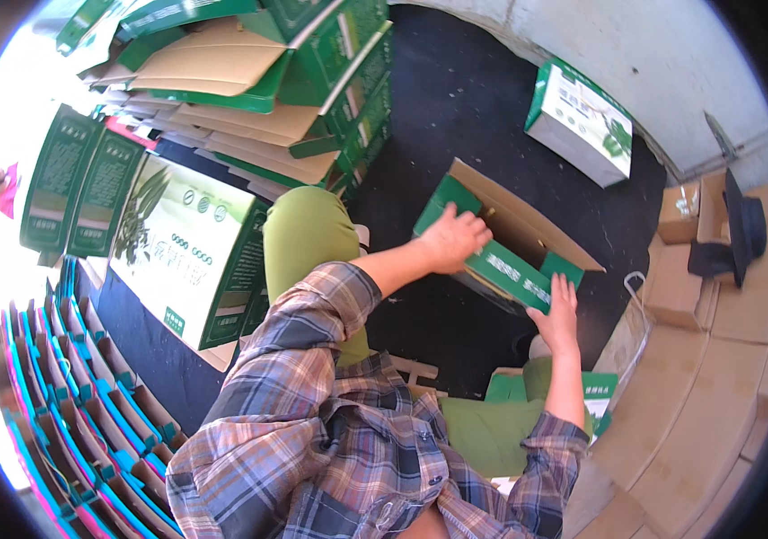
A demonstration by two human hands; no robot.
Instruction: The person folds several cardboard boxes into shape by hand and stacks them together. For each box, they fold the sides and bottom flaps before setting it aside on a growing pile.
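Note:
A green cardboard box [503, 273] with a plain brown inside stands open-topped in front of me, its far brown flap raised. My left hand [452, 239] grips its near left corner, with the fingers bent over the green edge. At the near right corner, my right hand [558, 314] holds the box, thumb on the near side and fingers up along the end. The inside of the box is mostly in shadow, so its contents cannot be made out.
Flattened green and brown cartons [312, 117] are piled at the upper left. A white-green carton [186, 242] stands left of my knee; another closed carton [582, 121] lies far right. Divided blue-edged trays [88, 404] fill the lower left. Brown boxes [671, 377] and a black hat [743, 229] are at right.

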